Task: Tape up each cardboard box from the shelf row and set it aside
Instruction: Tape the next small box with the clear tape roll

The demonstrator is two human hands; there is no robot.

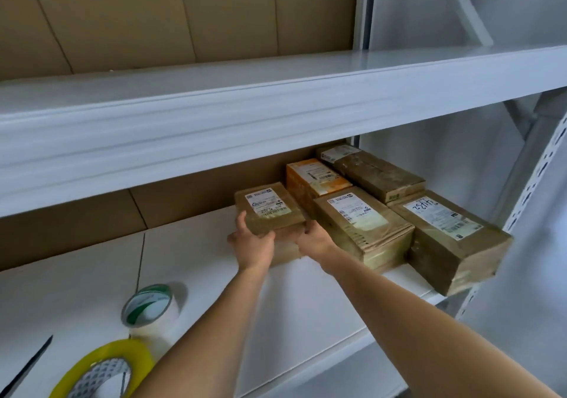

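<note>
Step in hand, as I judge it: taking the leftmost box of the shelf row, either drawing it out for taping or setting it in place; one frame cannot say which.

Lower left of frame: two tape rolls on the white shelf board. A yellow-edged roll (104, 370) at the bottom edge, and a clear roll with a green-printed core (150, 307) standing just behind it. Both well apart from the boxes.

Centre: left hand (253, 244) wraps the near left corner of the small brown box (268, 210), thumb up along its left edge, fingers curled under the front. Right hand (314, 239) holds the near right corner, thumb on the top edge. Both hands gripping this box. It appears to sit on another brown box beneath, mostly hidden by the hands.

To do it well: keep both corners held, lift slightly before pulling so it does not drag the box below, draw toward the tape rolls, and mind the upper shelf beam (214, 127) overhead.

The box itself: low, flat, brown card, glossy as if already wrapped in clear tape, white shipping label on top.

Right of centre to right edge: orange box (310, 179), labelled brown box (362, 229), long box at the back (377, 173), large box with handwritten digits (451, 238) overhanging the shelf's front edge.
</note>
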